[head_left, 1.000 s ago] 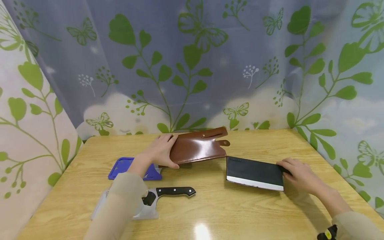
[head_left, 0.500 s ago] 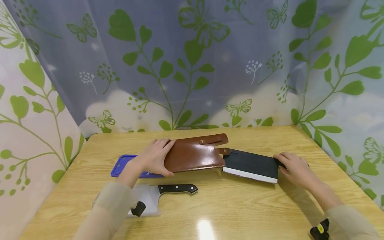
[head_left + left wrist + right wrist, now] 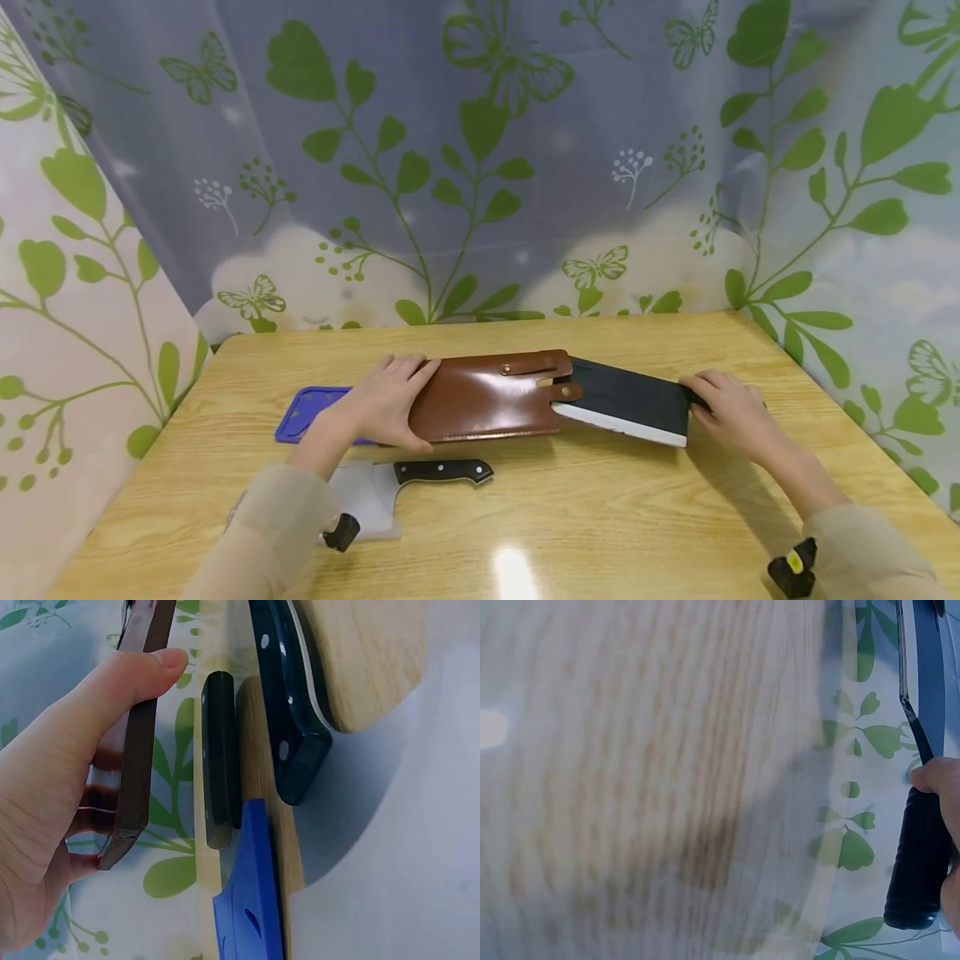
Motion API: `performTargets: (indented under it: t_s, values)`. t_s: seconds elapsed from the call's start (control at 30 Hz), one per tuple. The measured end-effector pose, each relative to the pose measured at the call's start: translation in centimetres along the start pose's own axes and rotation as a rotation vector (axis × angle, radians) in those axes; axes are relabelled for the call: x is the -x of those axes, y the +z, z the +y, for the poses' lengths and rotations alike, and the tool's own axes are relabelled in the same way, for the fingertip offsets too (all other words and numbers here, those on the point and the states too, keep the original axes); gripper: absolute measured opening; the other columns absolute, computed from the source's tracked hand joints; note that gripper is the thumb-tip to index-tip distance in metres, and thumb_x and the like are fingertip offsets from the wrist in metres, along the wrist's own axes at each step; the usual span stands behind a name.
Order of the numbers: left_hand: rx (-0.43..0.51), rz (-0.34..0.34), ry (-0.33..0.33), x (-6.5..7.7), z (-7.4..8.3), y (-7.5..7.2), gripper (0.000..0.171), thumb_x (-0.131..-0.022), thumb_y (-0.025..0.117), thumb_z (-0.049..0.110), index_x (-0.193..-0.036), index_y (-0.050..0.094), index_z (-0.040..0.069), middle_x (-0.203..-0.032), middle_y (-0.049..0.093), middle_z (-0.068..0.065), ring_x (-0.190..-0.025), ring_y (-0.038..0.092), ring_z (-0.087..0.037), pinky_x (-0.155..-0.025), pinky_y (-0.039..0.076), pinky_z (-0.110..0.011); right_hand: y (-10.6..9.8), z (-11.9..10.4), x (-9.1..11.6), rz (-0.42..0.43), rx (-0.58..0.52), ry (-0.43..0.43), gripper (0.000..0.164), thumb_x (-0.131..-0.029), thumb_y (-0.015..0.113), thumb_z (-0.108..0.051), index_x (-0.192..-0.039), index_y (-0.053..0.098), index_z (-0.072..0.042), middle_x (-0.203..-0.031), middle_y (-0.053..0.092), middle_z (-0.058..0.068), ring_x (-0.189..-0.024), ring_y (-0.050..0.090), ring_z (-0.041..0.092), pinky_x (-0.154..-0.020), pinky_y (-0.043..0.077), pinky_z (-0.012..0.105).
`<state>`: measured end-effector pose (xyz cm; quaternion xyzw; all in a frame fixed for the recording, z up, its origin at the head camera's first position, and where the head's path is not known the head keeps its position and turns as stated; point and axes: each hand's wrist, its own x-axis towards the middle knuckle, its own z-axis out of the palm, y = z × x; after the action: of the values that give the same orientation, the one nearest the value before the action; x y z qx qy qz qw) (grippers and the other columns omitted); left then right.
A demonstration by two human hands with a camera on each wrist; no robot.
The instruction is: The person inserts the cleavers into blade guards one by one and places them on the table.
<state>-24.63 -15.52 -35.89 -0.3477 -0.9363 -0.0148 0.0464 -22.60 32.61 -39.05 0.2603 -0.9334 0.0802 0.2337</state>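
A brown leather knife sheath (image 3: 487, 400) with snap straps is gripped at its left end by my left hand (image 3: 386, 402), thumb on the lower edge. In the left wrist view, the thumb and fingers of the left hand (image 3: 67, 765) hold the sheath (image 3: 136, 761) between them. My right hand (image 3: 731, 417) holds a black-bladed cleaver (image 3: 630, 400) with a pale cutting edge. The far end of its blade is at the sheath's mouth, overlapped by a strap; how deep it sits is hidden. The cleaver's black handle (image 3: 919, 862) is in the right hand (image 3: 946, 802) in the right wrist view.
On the wooden table (image 3: 585, 533), a second cleaver (image 3: 442, 472) with a riveted black handle lies under the left forearm, its blade in a whitish cover. A blue blade guard (image 3: 303, 412) lies behind the left wrist, next to another black handle (image 3: 220, 757). A patterned curtain stands behind.
The sheath has come lower and nearer, its mouth turning towards the cleaver. The cleaver has moved left and slightly up, and its blade end now overlaps the sheath's mouth.
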Motion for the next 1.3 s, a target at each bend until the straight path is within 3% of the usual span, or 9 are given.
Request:
performTargets:
  t_s: [0.73, 1.03, 1.3]
  values:
    - [-0.010, 0.022, 0.019, 0.2, 0.1, 0.9, 0.117, -0.057, 0.073, 0.065, -0.145, 0.026, 0.003, -0.141, 0.034, -0.020, -0.129, 0.032, -0.037, -0.107, 0.021, -0.053, -0.2, 0.4, 0.2, 0.011, 0.010, -0.046, 0.036, -0.072, 0.072, 0.002, -0.107, 0.062, 0.000, -0.095, 0.059, 0.015, -0.083, 0.058, 0.036, -0.052, 0.041, 0.049]
    - [0.045, 0.020, 0.011, 0.3, 0.4, 1.4, 0.116, -0.058, 0.074, 0.063, -0.145, 0.026, 0.003, -0.141, 0.033, -0.019, -0.130, 0.031, -0.036, -0.106, 0.021, -0.054, 0.1, 0.5, 0.5, 0.027, -0.033, -0.033, 0.037, -0.072, 0.070, 0.003, -0.108, 0.061, 0.002, -0.093, 0.059, 0.016, -0.081, 0.058, 0.036, -0.052, 0.041, 0.049]
    - [-0.018, 0.011, -0.008, -0.1, 0.5, 1.1, 0.117, -0.057, 0.074, 0.064, -0.145, 0.026, 0.004, -0.141, 0.033, -0.020, -0.129, 0.032, -0.036, -0.105, 0.023, -0.054, 0.0, 0.5, 0.5, 0.014, -0.027, -0.031, 0.038, -0.072, 0.071, 0.002, -0.109, 0.062, 0.002, -0.094, 0.059, 0.016, -0.081, 0.058, 0.036, -0.053, 0.040, 0.047]
